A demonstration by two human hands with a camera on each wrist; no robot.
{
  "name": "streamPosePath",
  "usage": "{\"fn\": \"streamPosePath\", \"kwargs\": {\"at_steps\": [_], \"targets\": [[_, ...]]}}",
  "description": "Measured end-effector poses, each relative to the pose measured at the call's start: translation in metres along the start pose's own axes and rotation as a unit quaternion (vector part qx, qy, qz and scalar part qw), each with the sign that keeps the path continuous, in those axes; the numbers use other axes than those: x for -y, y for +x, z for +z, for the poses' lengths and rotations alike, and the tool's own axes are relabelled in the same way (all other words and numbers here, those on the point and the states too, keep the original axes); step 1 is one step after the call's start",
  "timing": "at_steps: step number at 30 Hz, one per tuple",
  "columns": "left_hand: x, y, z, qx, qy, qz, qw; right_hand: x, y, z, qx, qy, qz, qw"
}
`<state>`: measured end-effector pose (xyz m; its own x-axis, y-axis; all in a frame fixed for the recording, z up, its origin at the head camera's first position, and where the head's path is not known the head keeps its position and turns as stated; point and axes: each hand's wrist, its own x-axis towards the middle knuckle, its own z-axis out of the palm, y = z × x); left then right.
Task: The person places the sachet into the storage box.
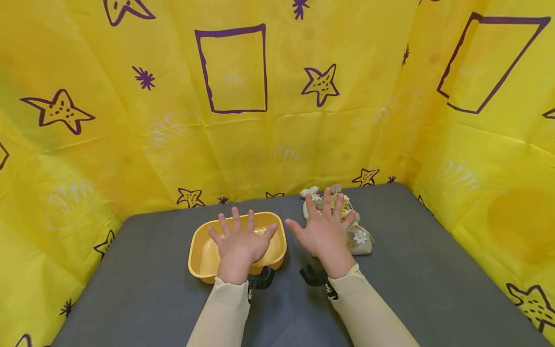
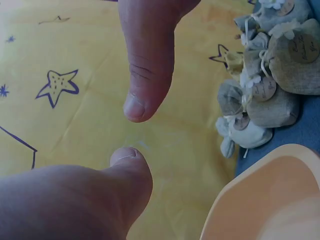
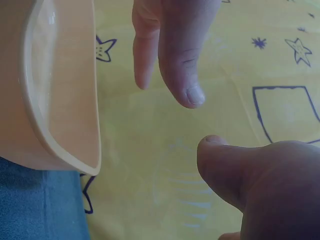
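Yellow plastic forms the shallow rectangular tub (image 1: 204,255) that sits on the grey tabletop (image 1: 412,279), a little toward 9 o'clock of the table's middle. The left hand (image 1: 240,243) hovers spread above it, palm down, all 5 fingers straight and splayed, gripping nothing; whether the palm touches the near rim cannot be told from the head view. In the left wrist view, a fingertip and the thumb (image 2: 131,165) stand apart with only air between them, which agrees with an open hand.

Just toward 3 o'clock of the tub lies a heap of small burlap drawstring pouches (image 1: 360,238), cream and beige, 1 showing a white daisy. The left wrist camera shows the same pouches (image 2: 272,107) bunched together with round paper tags on their cords. The right hand (image 1: 325,231) is spread flat above this heap, fingers straight and fanned toward 12 o'clock, covering most of it; it holds no pouch, and any contact with the top ones is hidden under the palm. From the right wrist, the tub's outer wall (image 3: 65,100) fills the 9 o'clock side, and the open thumb and fingers pinch nothing.

Both hands lie level and side by side, each over its own thing, which reads as a resting pose rather than a grasp. Yellow sheeting printed with purple stars and rectangles (image 1: 231,70) walls the table on 3 sides.
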<state>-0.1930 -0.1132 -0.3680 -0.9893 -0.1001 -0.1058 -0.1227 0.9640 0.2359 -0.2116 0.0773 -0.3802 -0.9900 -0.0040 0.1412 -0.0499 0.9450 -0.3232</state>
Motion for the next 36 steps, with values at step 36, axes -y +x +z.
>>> {"fn": "streamPosePath", "kwargs": {"at_steps": [36], "targets": [[0.228, 0.007, 0.054, 0.119, -0.55, 0.191, 0.8045, -0.258, 0.01, -0.01, 0.296, 0.515, -0.121, 0.795]]}}
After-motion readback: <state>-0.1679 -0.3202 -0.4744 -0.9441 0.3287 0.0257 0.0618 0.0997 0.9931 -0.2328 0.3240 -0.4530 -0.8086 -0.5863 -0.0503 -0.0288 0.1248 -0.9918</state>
